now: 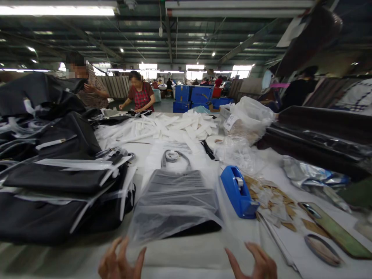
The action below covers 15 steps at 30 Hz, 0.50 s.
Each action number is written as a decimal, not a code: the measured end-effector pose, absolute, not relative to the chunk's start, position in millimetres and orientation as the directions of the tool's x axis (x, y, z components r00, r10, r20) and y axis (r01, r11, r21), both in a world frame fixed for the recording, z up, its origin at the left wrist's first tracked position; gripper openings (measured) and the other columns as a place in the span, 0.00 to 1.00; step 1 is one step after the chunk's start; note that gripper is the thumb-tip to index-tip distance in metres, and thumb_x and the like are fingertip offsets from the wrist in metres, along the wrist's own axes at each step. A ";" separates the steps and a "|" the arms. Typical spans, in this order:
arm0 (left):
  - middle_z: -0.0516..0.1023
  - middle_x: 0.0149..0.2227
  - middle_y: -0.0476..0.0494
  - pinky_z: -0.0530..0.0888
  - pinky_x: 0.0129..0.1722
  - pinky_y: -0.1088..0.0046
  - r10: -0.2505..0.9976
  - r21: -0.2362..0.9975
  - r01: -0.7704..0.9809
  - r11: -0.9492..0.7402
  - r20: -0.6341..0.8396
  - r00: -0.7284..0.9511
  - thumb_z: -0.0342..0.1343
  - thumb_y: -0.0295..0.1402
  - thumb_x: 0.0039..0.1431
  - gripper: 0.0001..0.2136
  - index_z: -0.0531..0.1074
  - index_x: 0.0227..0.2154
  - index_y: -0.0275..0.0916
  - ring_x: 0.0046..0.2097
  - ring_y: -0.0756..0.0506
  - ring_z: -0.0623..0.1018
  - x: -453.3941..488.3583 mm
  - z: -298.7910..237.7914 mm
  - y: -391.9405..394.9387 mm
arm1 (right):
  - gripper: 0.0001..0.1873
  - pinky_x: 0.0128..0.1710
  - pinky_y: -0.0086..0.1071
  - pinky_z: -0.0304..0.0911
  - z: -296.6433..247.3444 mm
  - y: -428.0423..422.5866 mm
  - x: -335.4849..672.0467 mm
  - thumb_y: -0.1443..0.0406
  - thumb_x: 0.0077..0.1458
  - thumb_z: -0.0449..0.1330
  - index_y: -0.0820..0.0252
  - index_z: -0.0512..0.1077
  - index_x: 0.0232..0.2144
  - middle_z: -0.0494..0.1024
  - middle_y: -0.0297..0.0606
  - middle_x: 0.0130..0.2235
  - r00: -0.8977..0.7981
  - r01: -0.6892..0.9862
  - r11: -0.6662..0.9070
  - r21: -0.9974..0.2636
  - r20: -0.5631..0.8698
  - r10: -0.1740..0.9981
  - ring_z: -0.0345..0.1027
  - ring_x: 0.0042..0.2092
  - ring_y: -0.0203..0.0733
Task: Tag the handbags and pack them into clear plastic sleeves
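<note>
Got L hand & R hand empty, btm of frame, w/ fingers spread apart — just below dark bag in clear wrap, mid-frame, w/ strap pointing up-frame — and w/ L hand a bit nearer.

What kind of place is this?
Probably a factory workshop handling bags: a pile of what look like black bags at left, a dark strapped item in translucent plastic in front, and co-workers beyond, under a large, steel-beamed roof.
</note>
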<state>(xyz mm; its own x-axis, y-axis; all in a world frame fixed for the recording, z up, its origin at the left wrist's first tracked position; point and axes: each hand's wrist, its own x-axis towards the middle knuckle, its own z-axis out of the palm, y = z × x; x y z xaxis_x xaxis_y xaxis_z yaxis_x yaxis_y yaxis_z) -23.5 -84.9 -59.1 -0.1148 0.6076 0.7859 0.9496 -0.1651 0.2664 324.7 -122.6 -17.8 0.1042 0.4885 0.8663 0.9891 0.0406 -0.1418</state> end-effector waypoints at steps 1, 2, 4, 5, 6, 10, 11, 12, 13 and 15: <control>0.68 0.50 0.30 0.69 0.47 0.45 0.615 0.297 0.947 -0.123 0.772 -0.162 0.62 0.39 0.52 0.32 0.55 0.58 0.39 0.51 0.32 0.70 -28.1 -58.4 -76.1 | 0.28 0.40 0.47 0.69 -13.8 -115.4 324.8 0.51 0.55 0.59 0.67 0.66 0.49 0.74 0.55 0.42 0.159 0.986 -0.042 -0.161 0.834 0.529 0.71 0.43 0.56; 0.68 0.50 0.32 0.70 0.47 0.49 0.669 0.335 0.932 -0.141 0.726 -0.160 0.58 0.38 0.56 0.28 0.56 0.58 0.39 0.51 0.33 0.70 -31.2 -55.6 -67.0 | 0.29 0.37 0.48 0.69 -9.8 -105.6 325.1 0.50 0.58 0.54 0.69 0.66 0.50 0.74 0.57 0.42 0.176 0.984 -0.083 -0.157 0.793 0.583 0.72 0.42 0.57; 0.71 0.46 0.37 0.73 0.44 0.57 0.743 0.415 0.877 -0.241 0.661 -0.109 0.47 0.31 0.61 0.19 0.60 0.55 0.39 0.47 0.39 0.74 -37.5 -45.4 -51.8 | 0.23 0.30 0.40 0.70 -3.6 -88.0 329.5 0.54 0.63 0.46 0.66 0.70 0.46 0.78 0.50 0.36 0.126 0.991 -0.057 -0.119 0.729 0.672 0.74 0.33 0.50; 0.73 0.43 0.40 0.74 0.43 0.61 0.750 0.434 0.853 -0.290 0.657 -0.079 0.44 0.28 0.62 0.17 0.63 0.53 0.40 0.45 0.42 0.75 -42.7 -40.4 -47.5 | 0.21 0.28 0.37 0.69 -2.6 -84.0 334.3 0.58 0.64 0.44 0.63 0.72 0.44 0.79 0.46 0.33 0.087 0.995 -0.020 -0.101 0.716 0.693 0.74 0.30 0.46; 0.73 0.42 0.41 0.74 0.43 0.64 0.744 0.437 0.841 -0.320 0.665 -0.062 0.42 0.26 0.62 0.16 0.66 0.51 0.41 0.43 0.44 0.76 -49.8 -36.9 -46.1 | 0.19 0.28 0.34 0.69 -3.7 -84.9 340.9 0.61 0.64 0.43 0.62 0.72 0.43 0.80 0.44 0.33 0.055 0.996 0.012 -0.089 0.711 0.701 0.74 0.30 0.44; 0.74 0.39 0.43 0.74 0.41 0.71 0.682 0.338 0.856 -0.390 0.731 0.022 0.45 0.30 0.64 0.11 0.70 0.43 0.40 0.40 0.46 0.77 -86.3 -53.3 -67.2 | 0.16 0.27 0.29 0.70 -33.1 -127.1 374.7 0.66 0.63 0.45 0.60 0.72 0.42 0.81 0.41 0.33 -0.059 0.997 0.072 0.012 0.717 0.695 0.76 0.31 0.40; 0.74 0.38 0.44 0.74 0.40 0.72 0.683 0.308 0.850 -0.427 0.726 0.081 0.44 0.31 0.64 0.10 0.70 0.42 0.40 0.39 0.47 0.77 -93.4 -63.1 -75.7 | 0.18 0.25 0.28 0.69 -43.5 -140.5 381.5 0.68 0.62 0.43 0.59 0.73 0.40 0.80 0.40 0.31 -0.095 0.995 0.091 0.042 0.699 0.708 0.75 0.28 0.39; 0.73 0.37 0.44 0.75 0.38 0.73 0.687 0.288 0.843 -0.454 0.716 0.125 0.44 0.31 0.65 0.10 0.70 0.42 0.40 0.38 0.48 0.77 -98.6 -73.0 -83.8 | 0.19 0.25 0.28 0.69 -52.7 -152.2 386.4 0.69 0.62 0.42 0.59 0.73 0.39 0.80 0.40 0.30 -0.120 0.992 0.106 0.062 0.672 0.731 0.75 0.28 0.39; 0.73 0.37 0.44 0.75 0.38 0.74 0.695 0.283 0.840 -0.464 0.704 0.147 0.44 0.32 0.65 0.10 0.70 0.42 0.40 0.38 0.48 0.77 -101.9 -81.5 -90.8 | 0.20 0.27 0.29 0.70 -59.6 -161.2 389.2 0.70 0.61 0.41 0.58 0.73 0.39 0.80 0.41 0.31 -0.119 0.993 0.103 0.062 0.645 0.755 0.75 0.29 0.40; 0.74 0.38 0.44 0.75 0.40 0.72 0.710 0.309 0.851 -0.425 0.697 0.101 0.45 0.33 0.65 0.10 0.69 0.42 0.41 0.39 0.47 0.77 -104.4 -91.5 -99.8 | 0.19 0.35 0.33 0.72 -64.5 -170.4 388.4 0.68 0.61 0.42 0.59 0.72 0.40 0.79 0.43 0.34 -0.064 0.997 0.074 0.007 0.601 0.797 0.75 0.34 0.43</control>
